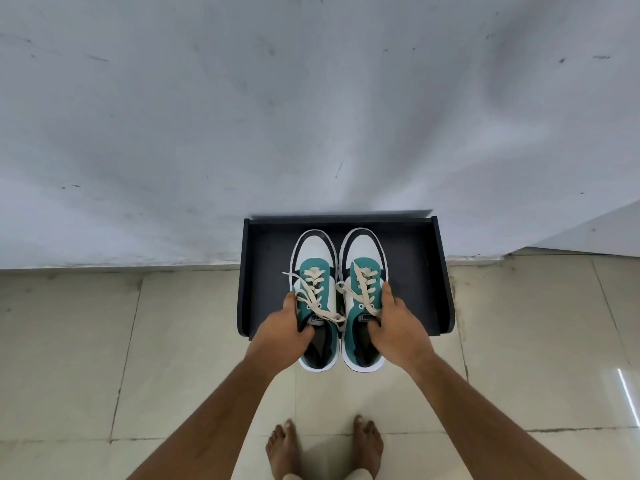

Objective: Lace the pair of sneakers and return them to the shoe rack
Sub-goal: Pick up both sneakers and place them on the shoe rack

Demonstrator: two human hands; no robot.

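Both sneakers (341, 292) laced (ends loose), L hand (289, 327) & R hand (396, 323) each gripping one over rack (415, 271); just release left.

I am counting two sneakers (314, 271) (362, 268), one shoe rack (426, 271), two hands (284, 336) (398, 327) and two bare feet (285, 448) (367, 445).

A scuffed white wall (311, 116) rises behind pale beige floor tiles (69, 358), and two bare feet (323, 448) stand on the tiles near the bottom edge.
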